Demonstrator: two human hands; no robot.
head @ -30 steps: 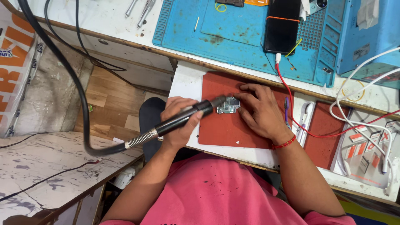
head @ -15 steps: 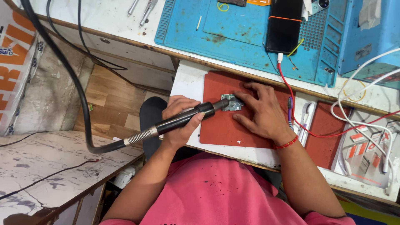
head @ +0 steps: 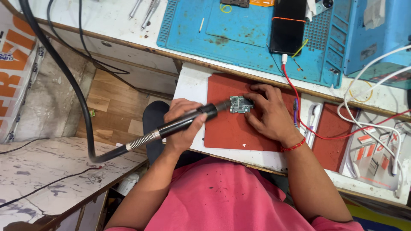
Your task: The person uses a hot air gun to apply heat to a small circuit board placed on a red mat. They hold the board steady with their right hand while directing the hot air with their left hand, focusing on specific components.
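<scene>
My left hand (head: 184, 124) grips a black handpiece (head: 188, 120) with a coiled metal collar and a thick black hose (head: 64, 81) that loops off to the left. Its tip points right and meets the left edge of a small green circuit board (head: 239, 104). The board lies on a red mat (head: 231, 130). My right hand (head: 267, 113) rests on the mat with its fingertips pressing on the board's right side and top. A red thread band circles that wrist.
A blue work mat (head: 244, 34) lies behind, with a black phone (head: 287, 26) on a red cable (head: 299, 107). White cables (head: 364, 124) and a second red mat (head: 332, 137) are to the right. Metal tools (head: 145, 8) lie at the back left, and a marble slab (head: 43, 171) sits lower left.
The handpiece tip stays at the board's left edge. My right hand's fingers have shifted slightly on the board; otherwise little has moved.
</scene>
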